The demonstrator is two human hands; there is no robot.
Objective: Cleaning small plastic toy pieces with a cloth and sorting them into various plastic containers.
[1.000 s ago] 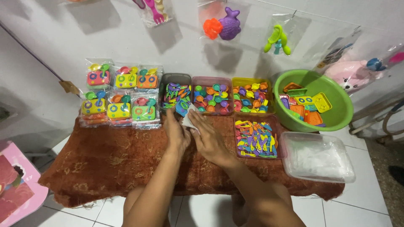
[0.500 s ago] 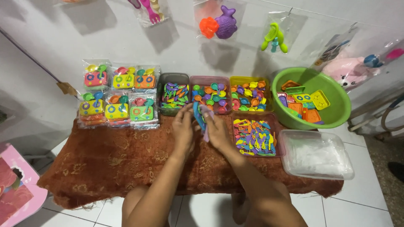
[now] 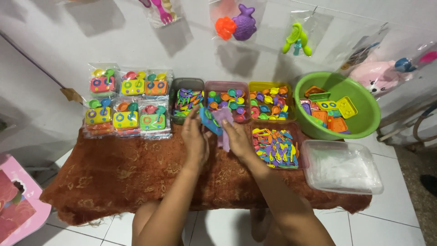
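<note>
Since half a second ago I am seeing both hands lifting slightly toward the far trays, and the blue toy piece (image 3: 208,120) is now tilting further left, with more of its flat face showing. I am watching the left hand (image 3: 195,139) pinching that blue piece between thumb and fingers, closed on it, while the right hand (image 3: 236,138) is closing on the clear plastic bag (image 3: 223,125), which is looking pale purple and hanging limp below the fingers. The blue piece is flat and rounded, with small coloured marks on it, and it is sitting just left of the bag, touching it. Both are hovering over the far edge of the brown cloth (image 3: 114,177), just near the pink tray of small cups (image 3: 227,101). To the left, the grey tray (image 3: 186,100) is holding mixed cutlery, and the packed toy stove sets (image 3: 127,107) are lying further left. To the right, the green basin (image 3: 339,105) is holding coloured stove tops.
</note>
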